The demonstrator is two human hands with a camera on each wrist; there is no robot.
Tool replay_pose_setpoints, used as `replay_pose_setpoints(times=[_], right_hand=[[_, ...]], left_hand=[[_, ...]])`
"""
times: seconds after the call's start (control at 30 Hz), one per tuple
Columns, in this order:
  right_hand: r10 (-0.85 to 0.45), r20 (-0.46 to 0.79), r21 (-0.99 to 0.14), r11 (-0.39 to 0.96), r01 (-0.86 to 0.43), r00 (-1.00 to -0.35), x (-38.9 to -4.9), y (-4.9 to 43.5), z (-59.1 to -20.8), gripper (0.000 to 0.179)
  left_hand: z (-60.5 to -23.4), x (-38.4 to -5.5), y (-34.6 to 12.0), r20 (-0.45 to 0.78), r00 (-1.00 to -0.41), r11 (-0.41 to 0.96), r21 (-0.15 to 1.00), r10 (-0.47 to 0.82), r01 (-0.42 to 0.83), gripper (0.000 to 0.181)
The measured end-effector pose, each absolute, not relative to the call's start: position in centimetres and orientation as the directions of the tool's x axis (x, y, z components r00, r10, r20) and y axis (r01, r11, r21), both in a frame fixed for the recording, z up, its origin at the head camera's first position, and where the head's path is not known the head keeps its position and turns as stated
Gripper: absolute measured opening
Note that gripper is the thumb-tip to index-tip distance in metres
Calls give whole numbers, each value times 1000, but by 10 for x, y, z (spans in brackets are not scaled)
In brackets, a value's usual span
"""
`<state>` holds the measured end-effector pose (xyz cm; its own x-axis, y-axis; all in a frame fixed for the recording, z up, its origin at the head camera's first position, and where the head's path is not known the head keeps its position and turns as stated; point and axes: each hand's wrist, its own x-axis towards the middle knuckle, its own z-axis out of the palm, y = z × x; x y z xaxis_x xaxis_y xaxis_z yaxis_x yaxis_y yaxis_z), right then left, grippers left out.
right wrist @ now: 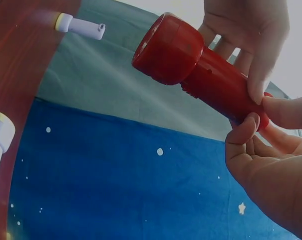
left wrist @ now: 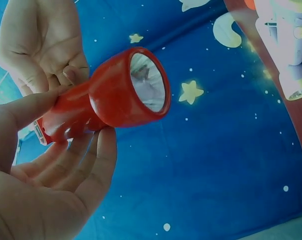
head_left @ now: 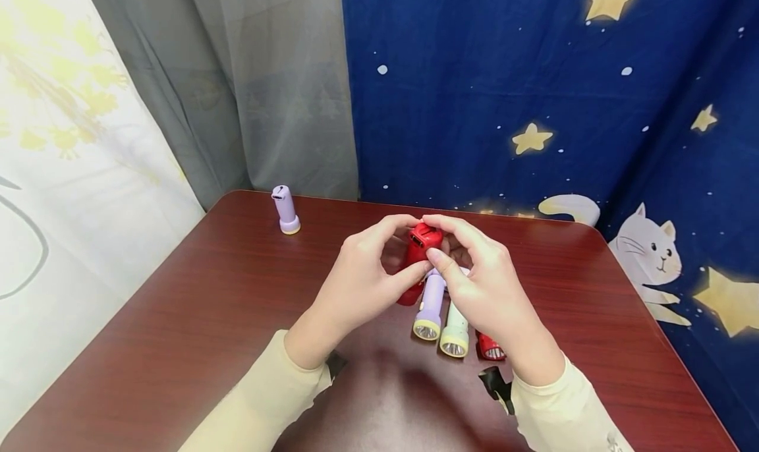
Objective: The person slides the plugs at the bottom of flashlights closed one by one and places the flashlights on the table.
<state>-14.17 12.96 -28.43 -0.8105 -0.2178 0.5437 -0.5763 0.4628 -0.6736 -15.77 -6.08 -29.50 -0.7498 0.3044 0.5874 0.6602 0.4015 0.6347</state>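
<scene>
Both hands hold a red flashlight (head_left: 422, 244) up above the table, its tail end facing up toward me in the head view. The left hand (head_left: 369, 265) grips its body between thumb and fingers; in the left wrist view the flashlight's wide lens end (left wrist: 122, 90) points away from the palm. At the tail end, the right hand (head_left: 485, 274) pinches with thumb and curled fingers, as the right wrist view shows. Below the hands lie a purple flashlight (head_left: 431, 300) and a pale green flashlight (head_left: 455, 330), partly hidden. Another red flashlight (head_left: 491, 346) peeks out beneath the right wrist.
A second purple flashlight (head_left: 286, 211) stands lens-down near the far left corner of the dark red wooden table (head_left: 237, 294). Behind the table hang a grey curtain (head_left: 290, 96) and a blue curtain (head_left: 450, 96) with stars and a cat.
</scene>
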Motion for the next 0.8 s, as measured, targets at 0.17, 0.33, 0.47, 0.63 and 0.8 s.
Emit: replay_pose_setpoints(times=[0.17,0.33,0.47,0.63,0.8], right_hand=[[-232,541,-663,474,-579,-809,-143,130,-286,45],[-235,517,-665,495,-559,-823,-145,130,-288,48],[-241,475,-666,530,-525,-846,-146,131,-289,51],[-267,376,-678,574,-460,-887,-148,133,-292,53],[-322,272,-675,608,-418,-907,-152,135,-296,58]], left_hand=[[-298,-159,-61,590,-753,419,629,293,655,50],[-301,-162,-60,597,-754,474,598,273,646,50],[-303,-170,-61,582,-772,512,596,257,619,52],[-307,-184,-66,522,-826,549,635,213,543,50],[-311,-198,-70,469,-865,578,661,180,479,50]])
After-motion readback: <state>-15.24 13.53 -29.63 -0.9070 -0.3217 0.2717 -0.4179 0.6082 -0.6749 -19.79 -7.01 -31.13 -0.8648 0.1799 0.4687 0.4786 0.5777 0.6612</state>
